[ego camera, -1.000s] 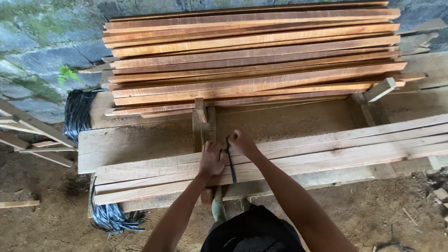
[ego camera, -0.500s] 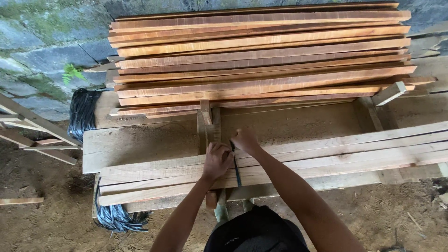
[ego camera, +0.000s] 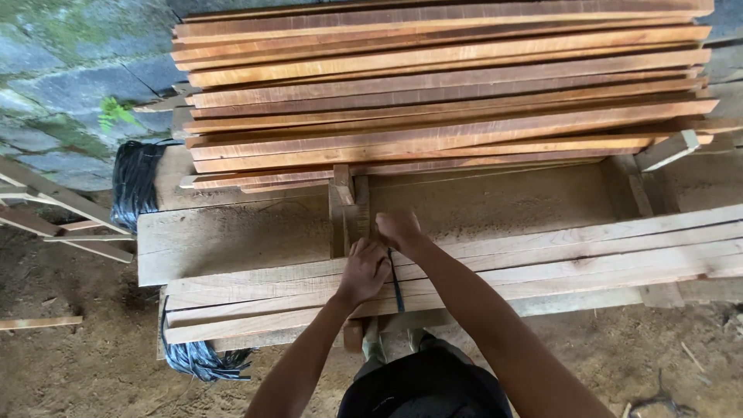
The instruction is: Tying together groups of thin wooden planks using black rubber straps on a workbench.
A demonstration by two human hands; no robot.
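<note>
A big stack of reddish planks (ego camera: 441, 85) fills the far side of the rough wooden bench (ego camera: 232, 232), slightly fanned. Nearer the person than that stack, a smaller bundle of pale slats (ego camera: 542, 263) lies lengthwise along the bench's front edge. A dark strap (ego camera: 395, 280) crosses the pale slats at their middle, running front to back. The left hand (ego camera: 364, 271) rests on the slats just beside the strap, fingers curled; whether it grips anything I cannot tell. The right hand (ego camera: 398, 230), just behind, is closed over the strap's far end, near an upright wooden block (ego camera: 348, 209).
</note>
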